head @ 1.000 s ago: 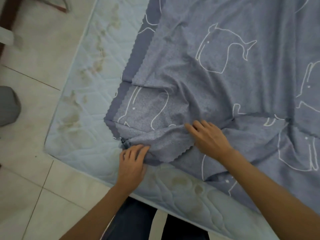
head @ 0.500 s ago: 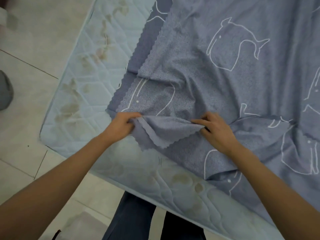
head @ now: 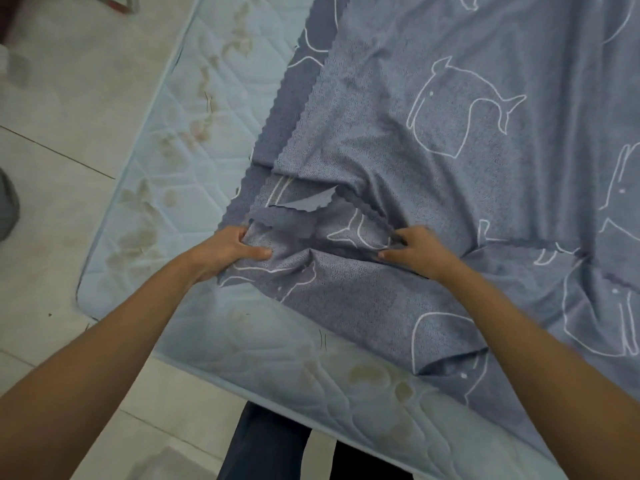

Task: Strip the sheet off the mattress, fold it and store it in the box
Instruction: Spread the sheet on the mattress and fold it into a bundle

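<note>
In the head view, both bare forearms are stretched forward from the lower corners of the frame and are brought together over the near left part of the sheet [head: 450, 174]. The left hand [head: 225, 252] is set at the sheet's scalloped edge. A bunch of cloth is gripped by it, with the thumb laid across the top of the fold and the other fingers [head: 240, 233] curled into the fabric. The right hand [head: 415, 252] is placed a little to the right, knuckles up, and a raised ridge of the same cloth is pinched by its curled fingers [head: 403, 233]. Between the two hands the fabric is gathered into a puckered hump, and a small flap of edge is lifted just beyond it.

The grey-blue sheet, printed with white outlined animals, is spread in overlapping layers over the mattress [head: 180, 161]. Its far and right parts are cut off by the frame. How many layers are held cannot be told, and the fingertips are largely hidden in the folds.

A strip of stained, quilted mattress is left bare along the left side and the near edge, and its rounded corner is seen at lower left. Tiled floor [head: 69, 109] is seen to the left of it. Dark trousers [head: 266, 441] are seen against the near edge. A grey object [head: 7, 202] is clipped by the left border and cannot be identified.
</note>
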